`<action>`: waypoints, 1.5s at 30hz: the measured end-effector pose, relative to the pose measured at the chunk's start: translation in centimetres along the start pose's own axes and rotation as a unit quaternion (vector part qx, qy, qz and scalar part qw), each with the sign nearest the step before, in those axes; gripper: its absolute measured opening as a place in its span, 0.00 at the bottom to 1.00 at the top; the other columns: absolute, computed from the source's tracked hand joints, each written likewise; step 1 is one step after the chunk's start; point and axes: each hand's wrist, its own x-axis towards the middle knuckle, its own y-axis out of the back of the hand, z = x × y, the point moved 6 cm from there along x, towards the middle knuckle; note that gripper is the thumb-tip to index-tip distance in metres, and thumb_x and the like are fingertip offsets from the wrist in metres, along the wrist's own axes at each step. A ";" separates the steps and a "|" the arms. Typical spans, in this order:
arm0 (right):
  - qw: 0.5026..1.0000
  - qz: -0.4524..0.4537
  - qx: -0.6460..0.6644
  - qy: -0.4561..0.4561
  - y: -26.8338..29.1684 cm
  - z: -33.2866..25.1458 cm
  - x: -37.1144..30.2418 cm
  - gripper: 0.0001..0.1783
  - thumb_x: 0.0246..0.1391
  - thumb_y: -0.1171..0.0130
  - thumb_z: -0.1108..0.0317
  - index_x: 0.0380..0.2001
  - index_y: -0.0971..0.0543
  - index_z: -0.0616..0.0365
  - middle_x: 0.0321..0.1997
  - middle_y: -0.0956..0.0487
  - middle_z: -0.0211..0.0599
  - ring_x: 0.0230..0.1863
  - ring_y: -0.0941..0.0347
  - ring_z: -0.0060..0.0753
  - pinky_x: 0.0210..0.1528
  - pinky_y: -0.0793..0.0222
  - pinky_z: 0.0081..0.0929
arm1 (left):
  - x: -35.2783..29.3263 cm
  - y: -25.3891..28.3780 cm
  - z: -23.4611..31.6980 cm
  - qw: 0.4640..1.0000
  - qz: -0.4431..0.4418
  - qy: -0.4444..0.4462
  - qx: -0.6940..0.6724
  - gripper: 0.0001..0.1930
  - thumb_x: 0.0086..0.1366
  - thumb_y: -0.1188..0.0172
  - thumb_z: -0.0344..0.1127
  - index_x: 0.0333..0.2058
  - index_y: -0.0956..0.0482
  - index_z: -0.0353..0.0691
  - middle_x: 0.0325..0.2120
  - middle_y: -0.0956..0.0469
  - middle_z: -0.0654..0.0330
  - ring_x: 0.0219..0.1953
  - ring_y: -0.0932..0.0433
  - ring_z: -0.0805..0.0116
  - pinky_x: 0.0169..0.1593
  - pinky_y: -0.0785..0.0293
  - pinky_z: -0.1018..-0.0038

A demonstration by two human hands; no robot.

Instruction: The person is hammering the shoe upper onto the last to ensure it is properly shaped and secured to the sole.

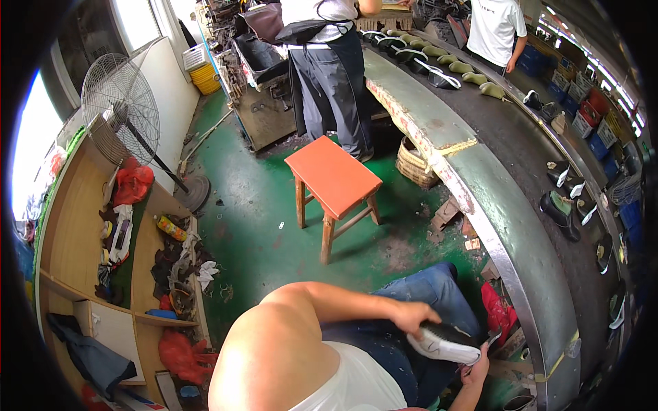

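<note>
Above my jeans-clad lap I hold a shoe (447, 348) with a white sole and a dark upper, its sole edge turned up toward me. My left hand (415, 318) is closed on one end of it, fingers curled over the edge. At the other end my right hand (476, 368) grips it, with the thumb side raised. Close to the right fingertips a small dark tip sticks up; I cannot make out what it is. My right palm is partly hidden.
A long conveyor (493, 123) with several shoes and green shoe lasts (459, 67) curves along my right. An orange-topped stool (334, 177) stands ahead. Left are a wooden shelf (144, 288) and a fan (122, 103). One person (329, 82) stands ahead, another (495, 31) beyond the conveyor.
</note>
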 end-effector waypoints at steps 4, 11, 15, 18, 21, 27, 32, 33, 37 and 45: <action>0.978 0.094 -0.156 0.105 1.9 0.0 1.3 0.26 0.65 0.48 0.40 0.41 0.26 0.55 0.26 0.22 0.35 0.21 0.24 0.31 0.15 0.33 0.25 | 2.0 -5.9 0.7 0.974 -0.118 0.168 0.099 0.56 0.53 0.32 0.63 0.68 0.46 0.29 0.51 0.26 0.32 0.55 0.24 0.44 0.59 0.29 0.60; 0.944 0.106 -0.266 0.165 0.0 -1.6 -0.6 0.21 0.63 0.41 0.49 0.43 0.27 0.56 0.29 0.25 0.31 0.20 0.30 0.23 0.18 0.34 0.22 | 4.2 -5.4 0.9 0.967 0.009 0.145 0.210 0.41 0.59 0.38 0.64 0.56 0.30 0.29 0.53 0.27 0.35 0.55 0.25 0.41 0.57 0.27 0.57; 0.916 0.092 -0.317 0.228 -1.3 -1.5 -0.9 0.20 0.51 0.31 0.69 0.44 0.29 0.56 0.32 0.27 0.29 0.22 0.32 0.20 0.23 0.32 0.20 | 5.7 -5.9 -1.5 0.973 0.051 0.133 0.180 0.31 0.67 0.46 0.59 0.48 0.23 0.31 0.47 0.23 0.35 0.49 0.22 0.40 0.53 0.26 0.54; 0.940 0.061 -0.251 0.221 -0.7 0.0 -0.1 0.16 0.52 0.34 0.73 0.40 0.31 0.55 0.28 0.31 0.27 0.20 0.34 0.20 0.22 0.33 0.21 | 5.4 -5.7 -1.7 0.987 0.082 0.096 0.099 0.24 0.74 0.57 0.48 0.40 0.21 0.30 0.31 0.19 0.36 0.39 0.20 0.36 0.48 0.27 0.48; 0.941 0.060 -0.265 0.202 -1.7 0.0 -0.7 0.16 0.53 0.34 0.73 0.40 0.31 0.55 0.28 0.30 0.27 0.20 0.34 0.20 0.23 0.32 0.21 | 4.9 -5.6 -1.7 0.988 0.061 0.101 0.100 0.23 0.74 0.57 0.47 0.40 0.21 0.30 0.32 0.20 0.36 0.39 0.20 0.35 0.48 0.27 0.48; 0.927 0.069 -0.298 0.218 -5.2 -0.5 -1.3 0.26 0.43 0.27 0.76 0.45 0.30 0.60 0.36 0.26 0.30 0.32 0.28 0.24 0.34 0.28 0.24 | 4.1 -4.4 -1.7 0.987 0.015 0.099 0.122 0.19 0.72 0.54 0.42 0.44 0.25 0.29 0.32 0.20 0.36 0.38 0.19 0.36 0.45 0.25 0.49; 0.901 0.073 -0.343 0.257 -6.2 0.1 -1.4 0.32 0.40 0.23 0.69 0.47 0.30 0.63 0.41 0.21 0.41 0.40 0.23 0.35 0.44 0.26 0.32 | 3.3 -2.6 -1.3 0.989 -0.026 0.101 0.108 0.18 0.70 0.52 0.38 0.46 0.28 0.27 0.33 0.20 0.35 0.39 0.20 0.36 0.45 0.26 0.48; 0.873 0.093 -0.391 0.276 -7.3 0.1 -2.2 0.36 0.38 0.22 0.66 0.48 0.30 0.65 0.44 0.20 0.45 0.43 0.21 0.40 0.48 0.26 0.35 | 3.1 -2.4 -1.3 0.988 -0.018 0.102 0.116 0.18 0.70 0.52 0.38 0.48 0.29 0.27 0.33 0.20 0.34 0.40 0.20 0.36 0.46 0.26 0.48; 0.872 0.104 -0.413 0.239 -8.6 0.7 -4.2 0.39 0.37 0.22 0.64 0.51 0.32 0.67 0.47 0.20 0.52 0.50 0.21 0.47 0.54 0.28 0.38 | 1.7 -2.5 -0.5 0.989 -0.004 0.071 0.132 0.21 0.70 0.53 0.37 0.54 0.34 0.25 0.33 0.20 0.34 0.39 0.21 0.34 0.47 0.27 0.46; 0.861 0.030 -0.447 0.239 -10.3 0.0 -5.7 0.31 0.45 0.34 0.67 0.53 0.33 0.64 0.45 0.21 0.56 0.48 0.22 0.55 0.52 0.28 0.42 | 5.7 -0.5 0.7 0.981 0.169 0.017 -0.092 0.39 0.65 0.34 0.42 0.67 0.42 0.32 0.58 0.28 0.47 0.59 0.28 0.62 0.63 0.33 0.70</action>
